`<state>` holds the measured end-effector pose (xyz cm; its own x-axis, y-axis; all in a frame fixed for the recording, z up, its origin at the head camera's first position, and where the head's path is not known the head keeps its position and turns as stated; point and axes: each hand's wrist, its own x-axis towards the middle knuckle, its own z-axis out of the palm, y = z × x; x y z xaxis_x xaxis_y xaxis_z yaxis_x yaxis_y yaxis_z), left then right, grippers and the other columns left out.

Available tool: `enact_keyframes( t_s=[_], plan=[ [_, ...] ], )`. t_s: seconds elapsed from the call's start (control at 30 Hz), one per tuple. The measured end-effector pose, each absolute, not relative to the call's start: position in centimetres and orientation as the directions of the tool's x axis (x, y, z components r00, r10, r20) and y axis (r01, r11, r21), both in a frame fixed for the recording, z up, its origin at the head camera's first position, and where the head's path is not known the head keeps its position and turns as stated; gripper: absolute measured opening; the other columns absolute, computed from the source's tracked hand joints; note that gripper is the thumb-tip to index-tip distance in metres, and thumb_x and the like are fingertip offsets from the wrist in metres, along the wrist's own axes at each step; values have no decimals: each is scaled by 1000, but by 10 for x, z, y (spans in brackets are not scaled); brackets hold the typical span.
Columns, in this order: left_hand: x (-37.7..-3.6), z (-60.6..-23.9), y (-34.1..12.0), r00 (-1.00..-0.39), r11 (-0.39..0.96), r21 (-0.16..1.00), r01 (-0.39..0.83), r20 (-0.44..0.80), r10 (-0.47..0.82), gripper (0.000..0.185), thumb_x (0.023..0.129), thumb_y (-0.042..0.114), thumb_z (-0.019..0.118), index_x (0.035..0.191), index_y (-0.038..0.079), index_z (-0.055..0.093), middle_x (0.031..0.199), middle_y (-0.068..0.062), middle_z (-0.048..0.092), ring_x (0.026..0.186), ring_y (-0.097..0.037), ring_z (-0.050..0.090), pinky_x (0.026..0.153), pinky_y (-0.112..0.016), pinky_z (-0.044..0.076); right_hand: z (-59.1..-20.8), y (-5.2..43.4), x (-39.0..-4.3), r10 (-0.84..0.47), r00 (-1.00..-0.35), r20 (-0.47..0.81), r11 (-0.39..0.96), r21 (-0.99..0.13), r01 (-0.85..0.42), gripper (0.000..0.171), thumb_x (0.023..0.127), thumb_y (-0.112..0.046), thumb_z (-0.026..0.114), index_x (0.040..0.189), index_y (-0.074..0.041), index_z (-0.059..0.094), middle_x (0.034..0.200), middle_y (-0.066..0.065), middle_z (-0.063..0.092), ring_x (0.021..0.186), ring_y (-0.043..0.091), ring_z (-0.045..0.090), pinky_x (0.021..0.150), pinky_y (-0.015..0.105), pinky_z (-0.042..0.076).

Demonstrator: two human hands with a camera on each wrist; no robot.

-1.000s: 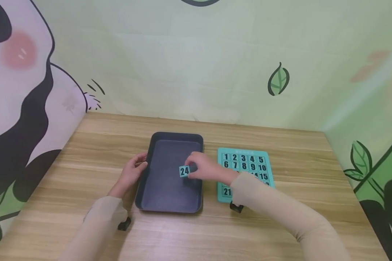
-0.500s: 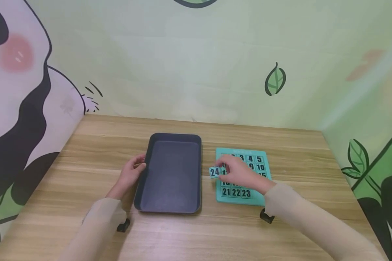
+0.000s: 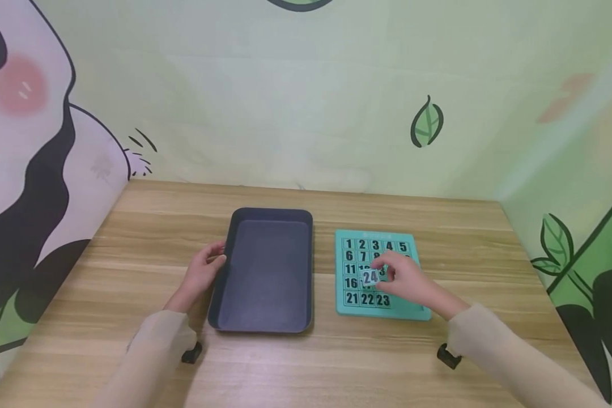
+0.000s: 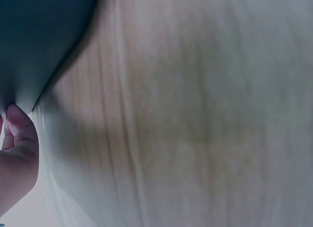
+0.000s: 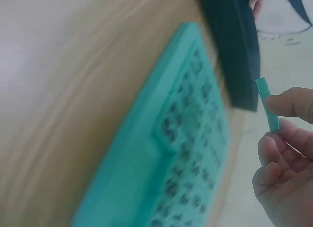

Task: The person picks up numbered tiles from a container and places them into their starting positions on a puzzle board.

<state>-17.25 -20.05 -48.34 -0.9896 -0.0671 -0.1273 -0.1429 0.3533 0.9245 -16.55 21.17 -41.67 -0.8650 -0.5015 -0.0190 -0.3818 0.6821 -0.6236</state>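
In the head view, my right hand [image 3: 405, 279] pinches a square tile [image 3: 370, 276] marked 24 between thumb and fingers, over the turquoise number board [image 3: 405, 311]. The right wrist view shows the tile [image 5: 267, 104] edge-on, apart from the board. Number tiles fill most of the board; its bottom row shows 21, 22 and 23, with bare turquoise to their right. My left hand [image 3: 200, 276] rests against the left side of the dark rectangular tray [image 3: 311, 272]. The left wrist view catches its thumb at the tray's edge [image 4: 54, 51]; other fingertips are partly hidden.
Both tray and board lie on a wood-grain table [image 3: 265, 368], with a narrow strip of tabletop between them. Behind the table stands a green wall [image 3: 285, 113] printed with leaves and a panda. A black wrist strap piece [image 3: 449, 356] hangs below the right sleeve.
The right hand has carried tile 24 rightward from above the tray to above the number board. The left hand stays at the tray's side, and the tray has not moved on the table.
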Motion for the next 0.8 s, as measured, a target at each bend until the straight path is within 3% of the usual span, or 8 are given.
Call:
enact_keyframes(
  t_s=[0.23,0.57,0.8],
  plan=[
    [-172,-482,-200,-988,363,919,-153,-138,-67,41,91,7,42,130,-4,36,128,-25,42,117,-37,42,98,-44,37,-431,240,-159,-467,-883,-46,683,-653,-328,34,72,-2,64,105,3,56,96,12,56,58,7,42,49,19,40],
    [-173,-483,-200,-987,349,923,-161,-145,-72,40,91,8,42,130,-3,37,127,-24,42,116,-36,43,97,-43,37,-448,263,-149,-388,-916,-98,748,-615,-251,34,70,-5,67,102,1,59,81,7,54,59,8,41,48,19,39],
    [-173,-483,-200,-988,358,921,-155,-139,-70,40,91,8,42,129,-3,38,127,-24,43,116,-36,42,98,-44,37,-452,269,-143,-369,-923,-112,770,-593,-236,34,70,-6,67,103,1,59,85,6,55,63,9,42,51,19,39]
  ],
)
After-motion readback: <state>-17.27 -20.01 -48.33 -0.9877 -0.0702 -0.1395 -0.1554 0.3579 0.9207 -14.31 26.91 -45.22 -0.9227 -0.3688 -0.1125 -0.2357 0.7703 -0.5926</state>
